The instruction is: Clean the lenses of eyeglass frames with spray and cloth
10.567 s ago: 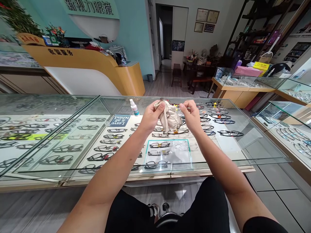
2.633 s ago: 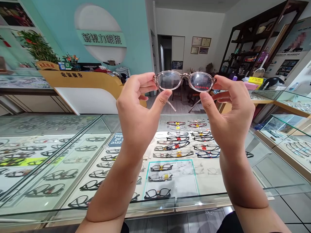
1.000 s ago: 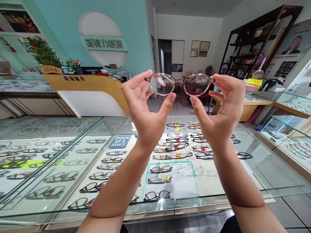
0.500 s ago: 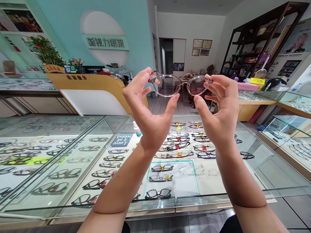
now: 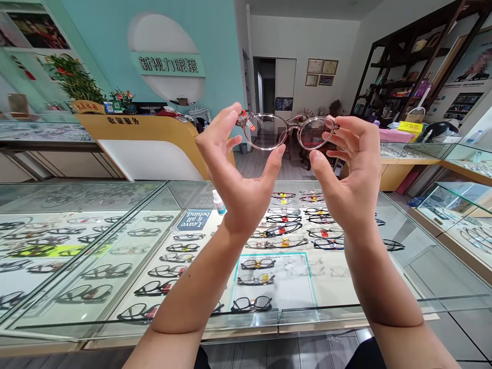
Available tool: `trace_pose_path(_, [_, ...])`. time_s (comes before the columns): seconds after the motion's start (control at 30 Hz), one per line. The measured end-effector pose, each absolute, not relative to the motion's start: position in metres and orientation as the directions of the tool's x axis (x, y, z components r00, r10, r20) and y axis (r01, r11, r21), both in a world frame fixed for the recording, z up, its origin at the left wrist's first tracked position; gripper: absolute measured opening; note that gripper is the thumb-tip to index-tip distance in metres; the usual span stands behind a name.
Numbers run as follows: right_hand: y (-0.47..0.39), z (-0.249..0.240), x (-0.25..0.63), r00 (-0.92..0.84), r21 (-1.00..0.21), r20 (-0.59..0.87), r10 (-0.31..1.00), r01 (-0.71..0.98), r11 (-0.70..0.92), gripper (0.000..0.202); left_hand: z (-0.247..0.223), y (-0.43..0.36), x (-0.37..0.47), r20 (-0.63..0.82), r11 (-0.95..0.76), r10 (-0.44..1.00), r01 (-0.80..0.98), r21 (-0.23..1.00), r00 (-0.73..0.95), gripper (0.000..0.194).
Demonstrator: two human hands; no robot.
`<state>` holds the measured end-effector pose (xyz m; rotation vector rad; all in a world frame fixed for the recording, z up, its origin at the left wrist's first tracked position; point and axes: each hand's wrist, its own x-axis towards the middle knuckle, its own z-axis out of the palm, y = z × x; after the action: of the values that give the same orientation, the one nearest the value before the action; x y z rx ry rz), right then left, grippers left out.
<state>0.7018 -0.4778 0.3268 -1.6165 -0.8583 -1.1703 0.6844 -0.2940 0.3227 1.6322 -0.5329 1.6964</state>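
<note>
A pair of eyeglasses with thin, round, clear-looking rims is held up in front of me, above the glass counter. My left hand grips its left end, fingers at the hinge and thumb below the left lens. A red tag hangs at that hinge. The right end is pinched by my right hand, its thumb under the right lens, where red lettering shows. The temples are mostly hidden behind the lenses and fingers. Beneath my hands, the glass display case contains rows of other spectacles.
A small white bottle stands beside a blue printed card at the counter's far side. Further back are a yellow-and-white cashier desk on the left, a dark shelf unit and another glass case on the right.
Both hands still hold the eyeglasses at nearly the same height. The view has shifted very slightly, with hands and glasses a little further right.
</note>
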Motion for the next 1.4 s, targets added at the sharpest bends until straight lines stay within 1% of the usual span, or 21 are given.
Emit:
trace_pose_path(0.17, [-0.4771, 0.3276, 0.7001, 0.27, -0.256, 0.963, 0.001, 0.912, -0.322, 0.046, 0.3233, -0.2942, 0.6852, 0.976, -0.726, 0.22, -0.666, 0.171, 0.011, 0.072])
trace_pose_path(0.43, [-0.4794, 0.3289, 0.6979, 0.288, -0.263, 0.957, 0.023, 0.904, -0.337, 0.047, 0.324, -0.2958, 0.685, 0.967, -0.641, 0.248, -0.739, 0.206, 0.054, 0.069])
trace_pose_path(0.57, [-0.4791, 0.3289, 0.6966, 0.287, -0.264, 0.958, 0.023, 0.906, -0.332, 0.048, 0.324, -0.2942, 0.6865, 0.969, -0.663, 0.248, -0.725, 0.187, 0.023, 0.066])
trace_pose_path(0.73, [-0.4788, 0.329, 0.6944, 0.295, -0.272, 0.955, 0.024, 0.905, -0.327, 0.048, 0.3241, -0.2918, 0.6887, 0.972, -0.712, 0.235, -0.677, 0.184, 0.017, 0.071])
trace_pose_path(0.87, [-0.4791, 0.3291, 0.694, 0.296, -0.272, 0.955, 0.024, 0.904, -0.33, 0.049, 0.3251, -0.2923, 0.6879, 0.969, -0.69, 0.246, -0.7, 0.185, 0.013, 0.068])
trace_pose_path(0.97, [-0.4793, 0.3292, 0.6938, 0.295, -0.27, 0.955, 0.026, 0.903, -0.335, 0.05, 0.3255, -0.2929, 0.6864, 0.964, -0.662, 0.26, -0.718, 0.216, 0.05, 0.066])
trace_pose_path(1.1, [-0.4796, 0.3296, 0.6931, 0.287, -0.26, 0.957, 0.026, 0.899, -0.352, 0.049, 0.3249, -0.2927, 0.6852, 0.955, -0.613, 0.273, -0.744, 0.264, 0.114, 0.072])
trace_pose_path(1.3, [-0.4802, 0.3298, 0.693, 0.294, -0.267, 0.955, 0.03, 0.902, -0.339, 0.049, 0.3243, -0.2919, 0.6872, 0.965, -0.649, 0.256, -0.73, 0.215, 0.056, 0.069])
trace_pose_path(1.4, [-0.48, 0.3299, 0.6933, 0.293, -0.265, 0.956, 0.031, 0.901, -0.344, 0.049, 0.3244, -0.2918, 0.6877, 0.962, -0.638, 0.263, -0.734, 0.231, 0.074, 0.071])
